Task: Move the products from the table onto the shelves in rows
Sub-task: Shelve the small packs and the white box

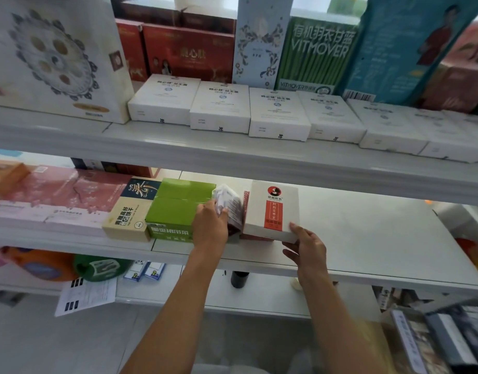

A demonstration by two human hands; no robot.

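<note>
My left hand (209, 228) grips a small white and dark red box (229, 205), tilted on edge, on the middle shelf (367, 238) between a green box (176, 209) and a white box with a red label (271, 210). My right hand (308, 248) holds the near right corner of that white box, thumb on top; it lies on a reddish box (255, 237) whose edge shows beneath. Left of the green box lie a beige and dark box (130, 214) and flat pink boxes (57, 198).
The top shelf (178, 147) carries a row of flat white boxes (221, 109) with tall red, green and teal cartons behind. The right half of the middle shelf is bare. The lower shelf holds a paper sheet (87, 295), a dark bottle (239, 279) and small packs. Books lie at the bottom right.
</note>
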